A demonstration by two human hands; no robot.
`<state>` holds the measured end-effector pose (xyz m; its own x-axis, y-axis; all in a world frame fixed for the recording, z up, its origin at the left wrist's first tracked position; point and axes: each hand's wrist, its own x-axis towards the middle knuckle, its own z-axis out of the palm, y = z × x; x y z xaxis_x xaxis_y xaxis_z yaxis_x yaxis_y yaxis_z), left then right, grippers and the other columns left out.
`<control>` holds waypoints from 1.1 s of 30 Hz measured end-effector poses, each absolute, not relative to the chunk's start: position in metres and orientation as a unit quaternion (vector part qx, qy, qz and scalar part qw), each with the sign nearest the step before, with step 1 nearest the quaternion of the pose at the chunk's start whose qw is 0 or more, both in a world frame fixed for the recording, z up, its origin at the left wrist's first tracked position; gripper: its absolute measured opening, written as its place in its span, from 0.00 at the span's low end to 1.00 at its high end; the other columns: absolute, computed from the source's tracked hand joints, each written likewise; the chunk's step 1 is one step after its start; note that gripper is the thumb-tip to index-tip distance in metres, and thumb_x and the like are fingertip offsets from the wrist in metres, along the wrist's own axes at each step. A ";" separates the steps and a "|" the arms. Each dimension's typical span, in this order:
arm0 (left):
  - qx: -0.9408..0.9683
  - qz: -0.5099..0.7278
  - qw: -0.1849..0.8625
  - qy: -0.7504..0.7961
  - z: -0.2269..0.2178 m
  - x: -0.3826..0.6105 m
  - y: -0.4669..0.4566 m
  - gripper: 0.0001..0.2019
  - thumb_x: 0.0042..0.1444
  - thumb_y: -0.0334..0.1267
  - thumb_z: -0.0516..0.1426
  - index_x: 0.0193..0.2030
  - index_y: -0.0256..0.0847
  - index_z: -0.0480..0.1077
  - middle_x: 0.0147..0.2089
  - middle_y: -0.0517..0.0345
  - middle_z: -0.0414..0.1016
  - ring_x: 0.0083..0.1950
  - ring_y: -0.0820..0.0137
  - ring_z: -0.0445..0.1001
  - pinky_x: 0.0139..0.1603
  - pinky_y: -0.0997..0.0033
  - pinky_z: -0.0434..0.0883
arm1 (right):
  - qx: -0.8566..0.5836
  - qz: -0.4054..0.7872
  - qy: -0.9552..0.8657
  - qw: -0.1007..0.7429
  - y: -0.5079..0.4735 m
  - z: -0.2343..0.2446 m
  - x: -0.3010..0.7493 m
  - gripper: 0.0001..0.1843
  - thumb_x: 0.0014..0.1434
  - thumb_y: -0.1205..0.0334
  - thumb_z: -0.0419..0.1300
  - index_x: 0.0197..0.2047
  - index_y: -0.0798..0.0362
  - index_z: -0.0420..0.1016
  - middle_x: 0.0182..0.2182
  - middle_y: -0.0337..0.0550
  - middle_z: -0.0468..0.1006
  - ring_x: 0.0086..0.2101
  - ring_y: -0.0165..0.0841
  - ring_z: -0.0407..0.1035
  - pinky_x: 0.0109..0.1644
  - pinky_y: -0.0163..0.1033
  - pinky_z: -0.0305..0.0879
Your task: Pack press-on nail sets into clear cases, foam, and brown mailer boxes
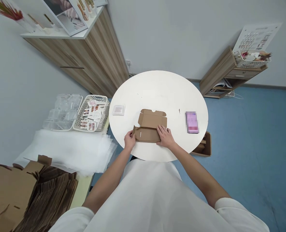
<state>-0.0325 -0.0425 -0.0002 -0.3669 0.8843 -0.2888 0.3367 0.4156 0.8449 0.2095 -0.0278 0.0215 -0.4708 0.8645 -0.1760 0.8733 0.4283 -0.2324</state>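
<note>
A partly folded brown cardboard box (pixel 148 134) lies on the white oval table (pixel 157 90), its lid panel with tabs spread out on the far side. My left hand (pixel 129 140) pinches the raised flap at the box's left end. Across the right end lies my right hand (pixel 165 136), its fingers over the edge and gripping it; the thumb side is partly hidden. A small clear plastic case (pixel 119 110) rests on the table to the left. To the right is a purple, pixelated rectangular object (pixel 192 122), apart from both hands.
At left stand a white basket of small packets (pixel 92 112), clear plastic boxes (pixel 63 111), white sheets (pixel 70 149) and stacked flat cardboard (pixel 53 196). A cardboard bin (pixel 207 145) sits on the floor beside the table. Wooden cabinets (pixel 99 51) stand against the wall.
</note>
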 end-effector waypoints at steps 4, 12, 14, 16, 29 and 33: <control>0.368 0.371 0.408 0.749 -0.002 -0.030 -0.040 0.14 0.50 0.33 0.52 0.44 0.37 0.67 0.42 0.50 0.73 0.40 0.69 0.72 0.39 0.67 0.71 | 0.508 -0.141 0.850 0.024 -0.026 0.022 0.207 0.53 0.42 0.46 0.59 0.63 0.58 0.37 0.62 0.57 0.45 0.60 0.48 0.36 0.57 0.53 0.38; 0.332 0.421 0.493 0.685 -0.008 -0.034 -0.045 0.21 0.42 0.25 0.52 0.47 0.36 0.65 0.46 0.50 0.72 0.45 0.67 0.71 0.45 0.65 0.70 | 0.511 -0.140 0.847 0.042 -0.023 0.021 0.203 0.55 0.40 0.48 0.60 0.63 0.59 0.34 0.62 0.57 0.42 0.60 0.48 0.34 0.56 0.57 0.40; 0.352 0.418 0.505 0.668 -0.011 -0.041 -0.049 0.23 0.40 0.25 0.54 0.47 0.37 0.65 0.47 0.50 0.71 0.47 0.66 0.70 0.47 0.64 0.69 | 0.508 -0.146 0.848 0.046 -0.022 0.021 0.204 0.54 0.41 0.48 0.60 0.63 0.58 0.34 0.62 0.56 0.41 0.60 0.48 0.34 0.56 0.56 0.41; 0.372 0.409 0.492 0.672 -0.014 -0.045 -0.051 0.24 0.39 0.25 0.56 0.47 0.37 0.65 0.47 0.50 0.71 0.47 0.66 0.70 0.47 0.64 0.68 | 0.503 -0.150 0.850 0.046 -0.022 0.020 0.204 0.54 0.41 0.48 0.60 0.63 0.58 0.34 0.62 0.55 0.41 0.60 0.48 0.34 0.56 0.55 0.42; 0.508 0.340 0.421 0.670 -0.004 -0.026 -0.053 0.25 0.44 0.34 0.57 0.52 0.40 0.60 0.52 0.49 0.64 0.44 0.69 0.66 0.36 0.71 0.70 | 0.503 -0.143 0.851 0.038 -0.025 0.022 0.200 0.56 0.41 0.50 0.61 0.63 0.59 0.33 0.62 0.57 0.41 0.61 0.47 0.33 0.56 0.54 0.43; 0.523 0.324 0.400 0.680 0.002 -0.020 -0.055 0.22 0.48 0.40 0.56 0.51 0.41 0.60 0.50 0.51 0.66 0.44 0.69 0.67 0.41 0.69 0.68 | 0.500 -0.146 0.853 0.039 -0.025 0.021 0.200 0.56 0.41 0.49 0.61 0.63 0.59 0.33 0.62 0.57 0.40 0.61 0.47 0.32 0.57 0.54 0.42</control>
